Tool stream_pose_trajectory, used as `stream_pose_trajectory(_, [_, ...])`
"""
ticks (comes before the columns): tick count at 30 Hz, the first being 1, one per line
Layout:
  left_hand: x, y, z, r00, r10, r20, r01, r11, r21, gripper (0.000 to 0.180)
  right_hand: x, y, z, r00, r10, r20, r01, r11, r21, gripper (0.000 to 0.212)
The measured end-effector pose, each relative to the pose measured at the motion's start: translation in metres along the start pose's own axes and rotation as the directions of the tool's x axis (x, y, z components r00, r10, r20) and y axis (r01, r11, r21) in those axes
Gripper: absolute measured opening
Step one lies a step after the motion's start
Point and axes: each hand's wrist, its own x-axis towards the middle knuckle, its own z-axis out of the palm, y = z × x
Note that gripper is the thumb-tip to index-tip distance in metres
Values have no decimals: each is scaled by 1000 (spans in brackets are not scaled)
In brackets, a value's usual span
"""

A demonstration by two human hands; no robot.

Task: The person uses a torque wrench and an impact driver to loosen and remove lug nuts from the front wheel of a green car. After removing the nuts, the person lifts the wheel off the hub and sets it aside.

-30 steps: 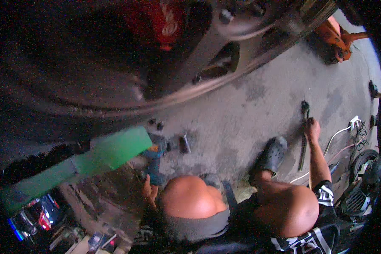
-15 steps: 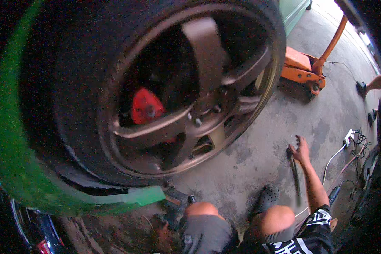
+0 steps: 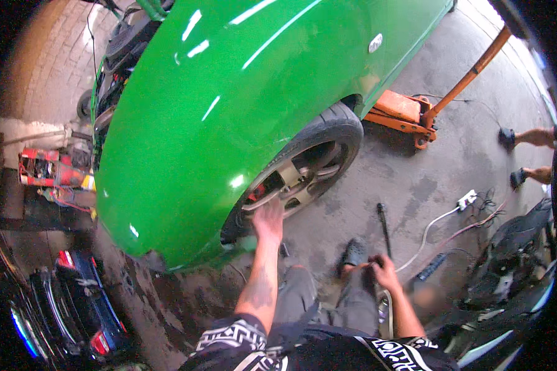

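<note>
My left hand (image 3: pixel 268 221) reaches forward to the lower edge of the wheel (image 3: pixel 293 206), in front of the rim. Its fingers are extended and a little blurred; whether they touch the rim I cannot tell. The bronze spoked wheel with its black tyre (image 3: pixel 348 127) sits under the fender of a green car (image 3: pixel 229 111). Over my right knee, my right hand (image 3: pixel 385 274) has curled fingers, with something dark and unclear at the fingertips. Just beyond it, a long dark bar tool (image 3: pixel 384 222) lies on the floor.
An orange floor jack (image 3: pixel 402 114) stands beside the car. A white power strip (image 3: pixel 467 199) with cables and a dark blue cylindrical tool (image 3: pixel 431 267) lie to the right. Another person's legs (image 3: pixel 532 139) show at far right. Tail lights (image 3: pixel 68 260) lie at lower left.
My view has drawn back and up from the wheel, showing the whole fender. My left hand has come into view at the wheel. My right hand has moved from the bar's far end to my knee.
</note>
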Motion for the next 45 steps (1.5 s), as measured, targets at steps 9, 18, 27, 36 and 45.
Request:
stream_pose_trajectory(9, [-43, 39, 151, 950, -46, -307, -189, 699, -689, 84, -100, -36, -72, 945, 324, 43, -313, 935, -168, 24])
stream_pose_trajectory(18, [-65, 51, 143, 985, -38, -170, -84, 754, -651, 59, 123, -201, -16, 930, 275, 245, -366, 609, 704, 50])
stream_pose_trajectory(27, [-45, 33, 132, 996, 65, -66, -92, 730, -678, 56, 241, -316, 99, 856, 446, 261, -306, 32, 951, 79])
stream_pose_trajectory(36, [-49, 20, 146, 978, 55, -201, -188, 647, -738, 57, 296, -271, 94, 920, 229, 317, -311, -62, 948, 63])
stream_pose_trajectory(45, [-38, 7, 156, 945, 41, -326, -285, 598, -749, 59, 321, -204, 94, 922, 159, 354, -340, -109, 934, 56])
